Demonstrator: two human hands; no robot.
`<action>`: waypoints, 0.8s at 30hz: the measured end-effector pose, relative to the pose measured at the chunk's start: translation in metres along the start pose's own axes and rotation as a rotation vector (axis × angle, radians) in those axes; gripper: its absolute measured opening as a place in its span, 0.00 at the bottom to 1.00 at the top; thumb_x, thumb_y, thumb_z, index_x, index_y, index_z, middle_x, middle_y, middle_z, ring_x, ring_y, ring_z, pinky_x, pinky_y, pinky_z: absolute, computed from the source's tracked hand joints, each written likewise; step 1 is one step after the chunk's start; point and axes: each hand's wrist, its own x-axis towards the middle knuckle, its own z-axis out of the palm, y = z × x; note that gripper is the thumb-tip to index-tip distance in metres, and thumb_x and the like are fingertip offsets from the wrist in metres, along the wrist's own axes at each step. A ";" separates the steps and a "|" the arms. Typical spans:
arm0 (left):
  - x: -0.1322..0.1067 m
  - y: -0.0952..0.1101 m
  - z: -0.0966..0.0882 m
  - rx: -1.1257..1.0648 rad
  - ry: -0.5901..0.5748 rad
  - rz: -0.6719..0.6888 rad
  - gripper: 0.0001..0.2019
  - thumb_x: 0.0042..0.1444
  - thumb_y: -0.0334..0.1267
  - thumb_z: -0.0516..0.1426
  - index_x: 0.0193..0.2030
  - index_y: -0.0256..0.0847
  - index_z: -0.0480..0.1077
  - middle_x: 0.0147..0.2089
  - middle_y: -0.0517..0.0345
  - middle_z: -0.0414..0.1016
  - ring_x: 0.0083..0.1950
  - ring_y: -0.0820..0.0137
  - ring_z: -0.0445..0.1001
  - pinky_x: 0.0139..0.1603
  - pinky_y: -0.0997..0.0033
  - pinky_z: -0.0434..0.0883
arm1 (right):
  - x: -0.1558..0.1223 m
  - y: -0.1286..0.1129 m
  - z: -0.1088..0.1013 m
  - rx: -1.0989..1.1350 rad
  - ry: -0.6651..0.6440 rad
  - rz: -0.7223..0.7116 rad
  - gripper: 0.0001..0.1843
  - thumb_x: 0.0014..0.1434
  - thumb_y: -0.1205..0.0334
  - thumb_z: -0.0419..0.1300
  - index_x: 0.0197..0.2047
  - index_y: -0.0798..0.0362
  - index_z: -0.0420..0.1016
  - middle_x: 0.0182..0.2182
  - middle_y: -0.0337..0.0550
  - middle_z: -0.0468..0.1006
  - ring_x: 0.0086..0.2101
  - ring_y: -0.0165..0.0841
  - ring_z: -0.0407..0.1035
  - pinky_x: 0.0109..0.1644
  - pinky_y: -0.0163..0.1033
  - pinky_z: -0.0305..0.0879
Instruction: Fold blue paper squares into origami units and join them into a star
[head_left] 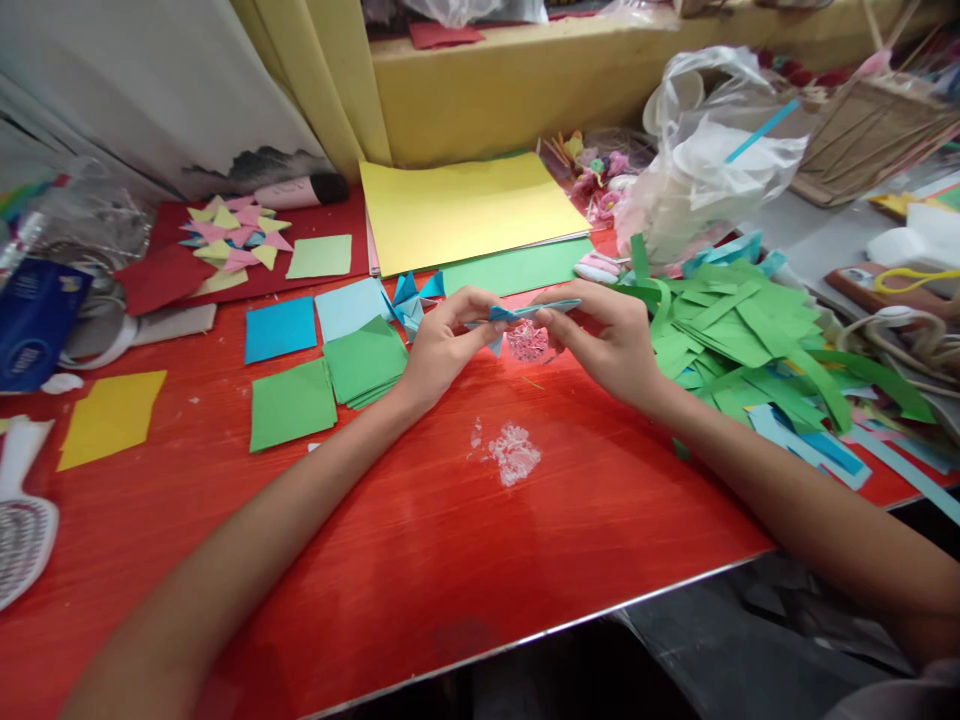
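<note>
Between my two hands, above the red table point(420, 520), is a folded piece of blue paper point(556, 306). My left hand point(448, 340) pinches its left end between thumb and fingers. At the other end, the thumb and fingers of my right hand point(604, 335) close on the paper. Other folded blue paper pieces point(411, 300) lie just beyond my left hand. Close by on the left are a stack of green paper squares point(364, 362), another green square pile point(292, 405), a blue square point(280, 330) and a pale blue square point(349, 305).
Yellow sheets point(469, 210) lie at the back. A heap of green paper scraps point(742, 320) covers the right side near a plastic bag point(705, 180). A pink and yellow folded paper star point(236, 232) sits back left. The table's front edge point(547, 628) runs near me.
</note>
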 end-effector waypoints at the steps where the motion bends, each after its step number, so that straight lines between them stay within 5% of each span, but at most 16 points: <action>1: 0.000 0.000 0.000 0.004 0.001 0.002 0.07 0.51 0.38 0.63 0.35 0.42 0.70 0.35 0.61 0.74 0.39 0.73 0.75 0.41 0.73 0.75 | 0.000 0.000 0.000 0.004 -0.002 -0.005 0.12 0.62 0.55 0.57 0.40 0.52 0.78 0.27 0.38 0.74 0.26 0.24 0.66 0.29 0.33 0.63; 12: -0.002 -0.001 0.000 0.012 -0.083 -0.004 0.06 0.53 0.39 0.62 0.37 0.43 0.71 0.37 0.61 0.76 0.39 0.73 0.77 0.42 0.71 0.75 | 0.002 -0.001 -0.003 -0.159 -0.034 -0.116 0.10 0.63 0.56 0.56 0.39 0.51 0.76 0.28 0.41 0.74 0.27 0.28 0.65 0.31 0.35 0.62; 24: -0.002 -0.002 0.000 0.112 -0.041 0.047 0.07 0.54 0.33 0.60 0.39 0.45 0.77 0.37 0.62 0.79 0.39 0.73 0.77 0.43 0.72 0.76 | 0.002 0.000 -0.006 -0.272 -0.056 -0.247 0.08 0.64 0.61 0.55 0.42 0.46 0.75 0.32 0.42 0.74 0.31 0.31 0.68 0.35 0.39 0.66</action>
